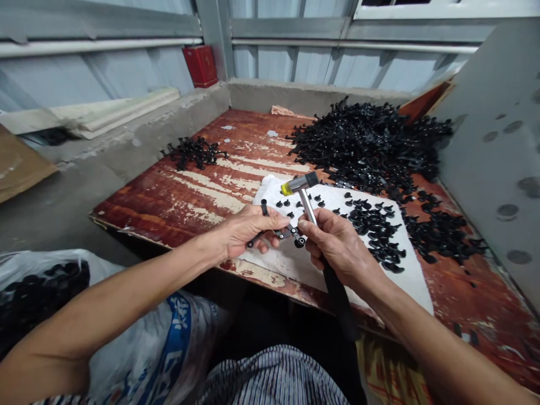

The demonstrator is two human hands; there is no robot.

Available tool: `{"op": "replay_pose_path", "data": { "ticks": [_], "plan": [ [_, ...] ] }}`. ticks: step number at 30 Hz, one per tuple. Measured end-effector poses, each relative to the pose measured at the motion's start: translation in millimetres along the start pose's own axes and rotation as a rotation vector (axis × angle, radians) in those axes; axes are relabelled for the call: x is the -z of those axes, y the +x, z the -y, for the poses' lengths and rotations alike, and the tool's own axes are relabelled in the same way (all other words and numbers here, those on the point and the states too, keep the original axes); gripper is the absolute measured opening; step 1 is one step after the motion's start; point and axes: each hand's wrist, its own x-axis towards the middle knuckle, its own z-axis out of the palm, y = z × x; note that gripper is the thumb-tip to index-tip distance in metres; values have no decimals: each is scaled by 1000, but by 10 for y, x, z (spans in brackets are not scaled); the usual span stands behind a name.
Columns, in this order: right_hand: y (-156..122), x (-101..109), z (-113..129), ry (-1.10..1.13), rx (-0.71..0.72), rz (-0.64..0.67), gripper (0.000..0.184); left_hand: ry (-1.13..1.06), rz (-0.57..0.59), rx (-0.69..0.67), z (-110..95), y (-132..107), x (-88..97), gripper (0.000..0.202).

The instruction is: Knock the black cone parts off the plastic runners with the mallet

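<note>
My left hand [257, 228] is closed around a small black jointed part [287, 232] with arms and round ends. A mallet [307, 205] with a yellow face, a dark face and a metal shaft is gripped in my right hand [333, 239]; its black handle hangs below the palm. The right fingertips come close to the jointed part, and I cannot tell whether they touch it. Beneath both hands lies a white cloth [274, 261]. Small black round-based pieces [375, 225] stand on the cloth, thickest on its right side.
A big heap of black parts [367, 140] covers the back right of the worn red tabletop [147, 197]. A smaller pile [194, 153] lies at the left. Beside the table, a plastic bag [42, 298] holds black pieces. A grey panel [498, 140] borders the right side.
</note>
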Motion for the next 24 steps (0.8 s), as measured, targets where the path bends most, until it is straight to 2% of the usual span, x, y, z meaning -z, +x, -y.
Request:
{"op": "replay_pose_path", "data": {
  "ticks": [3,6,10,13,20,24],
  "plan": [
    [-104,43,-40,-57,-30,-8,31,5,-70,8,-33,77,56,18],
    [-261,113,-59,-49,-121,-38,38,6,-123,48,-57,164,140,18],
    [-440,225,-111,-40,-205,14,40,49,-138,92,-51,253,213,18],
    [-508,298,-179,-136,-180,20,41,63,-146,118,-32,283,228,18],
    [-569,341,-282,-334,-177,-26,59,59,-160,128,-11,312,223,20],
    [-598,362,-323,-449,-61,14,55,64,-153,133,-6,329,230,21]
  ]
}}
